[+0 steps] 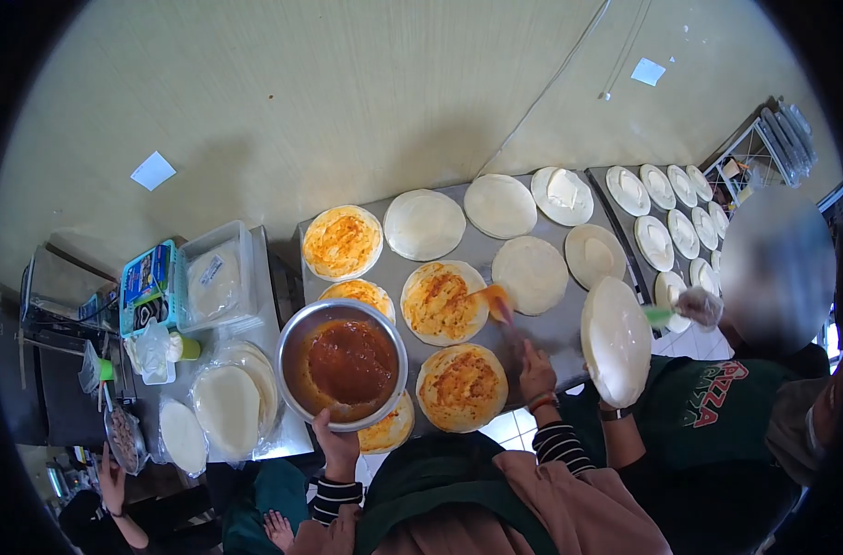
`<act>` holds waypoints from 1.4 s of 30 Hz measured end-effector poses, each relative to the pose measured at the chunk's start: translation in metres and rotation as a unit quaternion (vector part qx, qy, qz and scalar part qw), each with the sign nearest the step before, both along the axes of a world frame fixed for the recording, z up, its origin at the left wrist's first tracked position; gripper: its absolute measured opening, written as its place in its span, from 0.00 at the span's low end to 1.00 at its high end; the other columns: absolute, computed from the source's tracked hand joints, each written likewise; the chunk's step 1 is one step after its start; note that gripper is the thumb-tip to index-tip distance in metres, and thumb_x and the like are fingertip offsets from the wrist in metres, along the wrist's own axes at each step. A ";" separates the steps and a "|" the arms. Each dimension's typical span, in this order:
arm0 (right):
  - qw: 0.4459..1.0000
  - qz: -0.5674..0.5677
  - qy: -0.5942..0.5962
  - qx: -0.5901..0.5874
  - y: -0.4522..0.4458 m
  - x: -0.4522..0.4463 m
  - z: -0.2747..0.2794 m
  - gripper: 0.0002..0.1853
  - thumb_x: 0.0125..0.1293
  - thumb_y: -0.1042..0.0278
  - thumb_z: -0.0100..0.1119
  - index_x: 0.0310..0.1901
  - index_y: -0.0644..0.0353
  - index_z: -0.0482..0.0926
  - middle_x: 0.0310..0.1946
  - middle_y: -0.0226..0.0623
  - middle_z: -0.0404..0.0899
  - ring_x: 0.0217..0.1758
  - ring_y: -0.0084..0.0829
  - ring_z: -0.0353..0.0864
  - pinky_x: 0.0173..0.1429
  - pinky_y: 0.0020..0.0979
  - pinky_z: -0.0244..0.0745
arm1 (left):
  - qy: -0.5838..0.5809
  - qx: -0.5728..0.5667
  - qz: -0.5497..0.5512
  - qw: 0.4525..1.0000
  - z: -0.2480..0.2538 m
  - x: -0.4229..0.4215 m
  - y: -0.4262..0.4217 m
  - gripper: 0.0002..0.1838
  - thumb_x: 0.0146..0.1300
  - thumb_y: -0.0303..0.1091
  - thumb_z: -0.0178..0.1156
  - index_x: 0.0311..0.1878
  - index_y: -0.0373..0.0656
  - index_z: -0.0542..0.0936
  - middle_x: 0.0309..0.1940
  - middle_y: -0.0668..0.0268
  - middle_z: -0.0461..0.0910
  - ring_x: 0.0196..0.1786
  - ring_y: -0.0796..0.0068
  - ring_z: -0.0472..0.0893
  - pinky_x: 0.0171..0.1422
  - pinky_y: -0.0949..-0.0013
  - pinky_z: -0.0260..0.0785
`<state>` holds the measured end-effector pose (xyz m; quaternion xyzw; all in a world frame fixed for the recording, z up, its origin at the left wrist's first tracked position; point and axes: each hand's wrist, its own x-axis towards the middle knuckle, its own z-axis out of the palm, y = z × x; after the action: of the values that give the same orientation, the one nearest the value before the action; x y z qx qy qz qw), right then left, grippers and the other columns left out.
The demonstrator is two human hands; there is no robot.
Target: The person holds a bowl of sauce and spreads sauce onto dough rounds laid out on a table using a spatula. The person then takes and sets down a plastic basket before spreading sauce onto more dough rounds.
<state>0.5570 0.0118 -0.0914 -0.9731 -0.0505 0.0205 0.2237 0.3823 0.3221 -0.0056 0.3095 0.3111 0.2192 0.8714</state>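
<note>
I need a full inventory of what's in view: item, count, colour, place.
sauced rounds: five, orange-red, middle table
plain rounds: three, cream, middle table
pale-topped rounds: two at middle table's right end, about a dozen beyond
bowl: one, silver, red-brown sauce inside, left hand
spreading tool: one, orange, right hand
basket: one, turquoise, left table
tub: one, clear, beside basket
bagged dough: several, cream, left table
pan: one, brown contents, far left
papers: two, white, wall
co-workers: two, green aprons, right (holding round, green tool) and lower left
left hand, right hand: bare, striped cuffs
</note>
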 end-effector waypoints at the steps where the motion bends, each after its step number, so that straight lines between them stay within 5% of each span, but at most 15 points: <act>1: 1.000 -0.011 0.004 -0.004 0.000 0.003 0.006 0.21 0.57 0.71 0.44 0.53 0.41 0.69 0.34 0.44 0.72 0.33 0.46 0.75 0.34 0.41 0.72 | 0.001 -0.001 0.001 1.000 -0.003 -0.002 0.001 0.29 0.53 0.46 0.49 0.58 0.43 0.60 0.55 0.62 0.64 0.59 0.64 0.63 0.64 0.60 0.52; 3: 0.998 0.051 0.005 -0.025 0.020 -0.003 0.007 0.21 0.57 0.72 0.44 0.53 0.42 0.68 0.33 0.43 0.72 0.33 0.46 0.75 0.34 0.42 0.72 | 0.039 0.068 -0.012 0.997 -0.012 -0.006 0.003 0.29 0.53 0.46 0.49 0.58 0.43 0.61 0.55 0.62 0.64 0.59 0.64 0.63 0.64 0.60 0.52; 7: 0.990 0.136 0.004 -0.030 0.050 0.005 -0.009 0.21 0.58 0.71 0.43 0.54 0.43 0.66 0.32 0.40 0.72 0.31 0.45 0.75 0.33 0.43 0.71 | 0.002 0.011 0.026 1.000 0.004 0.002 -0.004 0.26 0.55 0.45 0.48 0.56 0.43 0.61 0.54 0.62 0.62 0.58 0.67 0.62 0.63 0.61 0.53; 10: 0.999 0.023 -0.011 -0.044 0.033 0.033 -0.011 0.22 0.58 0.70 0.43 0.55 0.41 0.66 0.32 0.40 0.72 0.31 0.45 0.75 0.34 0.44 0.71 | -0.005 0.004 0.039 0.999 0.001 -0.004 -0.001 0.25 0.55 0.43 0.48 0.55 0.43 0.61 0.54 0.62 0.62 0.58 0.67 0.62 0.63 0.61 0.53; 14: 0.999 0.040 0.006 -0.026 0.047 0.031 0.009 0.21 0.57 0.70 0.47 0.54 0.44 0.68 0.32 0.40 0.72 0.33 0.44 0.75 0.35 0.42 0.72 | 0.033 0.031 0.036 0.998 -0.013 -0.011 0.001 0.26 0.55 0.45 0.49 0.54 0.43 0.62 0.53 0.63 0.63 0.58 0.68 0.63 0.63 0.62 0.52; 16: 0.988 0.139 0.050 -0.034 0.075 0.027 0.012 0.20 0.57 0.68 0.47 0.54 0.46 0.68 0.32 0.41 0.72 0.33 0.45 0.75 0.35 0.42 0.72 | 0.047 0.048 0.044 0.997 -0.009 -0.008 0.000 0.26 0.54 0.45 0.49 0.55 0.43 0.62 0.53 0.64 0.63 0.58 0.68 0.63 0.63 0.62 0.52; 20: 0.992 0.116 0.030 -0.025 0.079 0.052 0.002 0.20 0.57 0.69 0.46 0.53 0.46 0.68 0.34 0.41 0.74 0.33 0.45 0.76 0.35 0.42 0.72 | 0.023 -0.016 0.033 0.999 0.010 -0.007 -0.001 0.26 0.53 0.46 0.51 0.53 0.43 0.65 0.52 0.64 0.66 0.57 0.68 0.64 0.62 0.62 0.53; 22: 0.981 0.042 0.125 -0.142 0.066 0.065 0.020 0.21 0.57 0.67 0.43 0.54 0.43 0.66 0.38 0.41 0.74 0.39 0.44 0.76 0.40 0.42 0.72 | 0.030 -0.040 0.038 0.998 -0.018 -0.017 0.011 0.27 0.52 0.46 0.51 0.54 0.43 0.65 0.53 0.63 0.67 0.57 0.66 0.65 0.63 0.60 0.54; 24: 0.987 0.026 0.120 -0.104 0.058 0.059 0.045 0.20 0.59 0.67 0.41 0.54 0.43 0.66 0.40 0.43 0.74 0.41 0.43 0.76 0.42 0.43 0.72 | 0.007 0.038 0.018 0.999 0.002 -0.005 0.006 0.27 0.54 0.46 0.48 0.56 0.42 0.63 0.55 0.62 0.66 0.58 0.65 0.64 0.63 0.60 0.54; 27: 0.989 0.084 0.120 -0.016 0.065 0.056 0.012 0.23 0.56 0.65 0.43 0.56 0.45 0.65 0.39 0.45 0.74 0.41 0.45 0.75 0.42 0.41 0.71 | -0.038 0.011 -0.013 0.999 -0.050 -0.010 0.022 0.30 0.55 0.48 0.45 0.59 0.43 0.59 0.57 0.59 0.63 0.60 0.62 0.62 0.63 0.58 0.54; 31: 0.991 0.093 0.099 -0.008 0.080 0.073 0.013 0.22 0.57 0.64 0.44 0.56 0.47 0.66 0.39 0.44 0.74 0.42 0.44 0.75 0.43 0.41 0.71 | -0.028 0.018 -0.012 0.999 -0.059 -0.012 0.029 0.15 0.61 0.29 0.50 0.48 0.30 0.65 0.38 0.57 0.73 0.41 0.66 0.73 0.49 0.66 0.66; 33: 0.987 0.061 0.147 -0.005 0.072 0.075 0.029 0.21 0.57 0.65 0.43 0.55 0.48 0.66 0.41 0.44 0.73 0.43 0.44 0.74 0.44 0.40 0.70 | -0.022 0.017 -0.018 0.999 -0.058 -0.003 0.028 0.16 0.60 0.31 0.50 0.49 0.31 0.65 0.38 0.57 0.73 0.41 0.65 0.73 0.49 0.66 0.66; 42: 0.984 0.041 0.173 -0.004 0.011 -0.053 0.013 0.18 0.60 0.60 0.42 0.53 0.46 0.69 0.31 0.47 0.74 0.35 0.45 0.75 0.38 0.40 0.70 | -0.028 -0.020 -0.110 0.993 -0.038 0.033 0.011 0.21 0.58 0.38 0.51 0.50 0.33 0.65 0.41 0.58 0.72 0.44 0.65 0.72 0.52 0.66 0.64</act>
<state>0.5041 0.0231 -0.0786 -0.9528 -0.0510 0.1980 0.2245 0.4152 0.3327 -0.0437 0.3184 0.2553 0.1247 0.9044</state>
